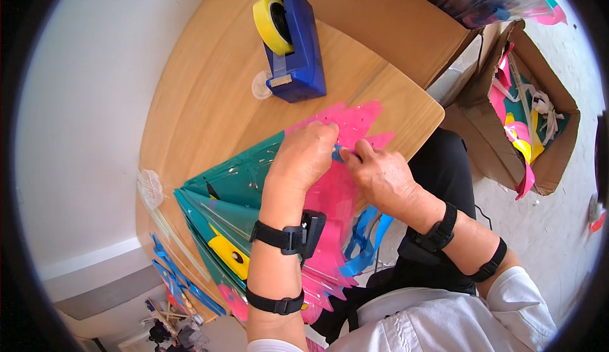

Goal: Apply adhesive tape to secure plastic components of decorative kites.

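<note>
A pleated sheet of thin shiny plastic film, like a folded kite, lies across the table; it is teal (250,168) with a jagged pink edge (349,120) and a yellow patch with an eye-like mark. My left hand (307,152) is closed on the pink part, its fingers bent down over the film. Close by on the right, my right hand (384,177) pinches the same edge between thumb and curled fingers. Between the two hands shows a small blue strip (337,154). Blue ribbon (361,244) hangs in loops below my right hand.
A blue tape dispenser (304,54) with a yellow roll stands at the far side of the wooden table (196,92). White rods (181,238) and blue strips (177,276) lie along its left edge. At right an open cardboard box (552,155) contains coloured film scraps.
</note>
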Demonstrator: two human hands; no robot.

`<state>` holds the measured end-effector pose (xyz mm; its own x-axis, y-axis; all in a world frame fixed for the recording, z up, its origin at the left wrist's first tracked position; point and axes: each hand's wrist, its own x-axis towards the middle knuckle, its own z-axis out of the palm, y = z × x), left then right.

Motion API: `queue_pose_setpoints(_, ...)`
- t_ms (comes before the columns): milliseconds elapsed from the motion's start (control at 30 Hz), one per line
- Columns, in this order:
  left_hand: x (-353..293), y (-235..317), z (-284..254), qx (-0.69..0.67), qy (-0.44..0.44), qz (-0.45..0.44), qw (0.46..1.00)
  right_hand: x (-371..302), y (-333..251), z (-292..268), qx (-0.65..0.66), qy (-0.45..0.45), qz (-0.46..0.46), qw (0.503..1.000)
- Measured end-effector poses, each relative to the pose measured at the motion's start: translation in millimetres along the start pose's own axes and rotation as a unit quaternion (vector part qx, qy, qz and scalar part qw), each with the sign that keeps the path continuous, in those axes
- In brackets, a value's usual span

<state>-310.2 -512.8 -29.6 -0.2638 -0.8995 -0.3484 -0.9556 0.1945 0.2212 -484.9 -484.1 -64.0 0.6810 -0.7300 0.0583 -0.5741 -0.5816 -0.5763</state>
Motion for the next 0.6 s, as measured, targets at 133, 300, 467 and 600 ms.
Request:
queue_pose_setpoints(133,-6.0,5.9,-2.6,-0.019,0.071,-0.086,0.994,0.5,-0.1,-1.8,0.004,-0.002,0.006,1.000)
queue_pose_setpoints(300,-23.7,-13.9,-5.9,-0.021,0.097,-0.112,0.989,-4.4,5.6,0.1,0.040,0.066,0.024,0.997)
queue_pose_setpoints(467,-46.7,-3.9,-17.3,-0.081,0.245,-0.001,0.966,-14.3,11.6,7.3,0.146,0.134,-0.021,0.980)
queue_pose_setpoints(600,-60.3,3.1,-11.3,-0.122,0.162,0.052,0.978,-23.7,8.8,-6.0,0.269,0.170,-0.041,0.947)
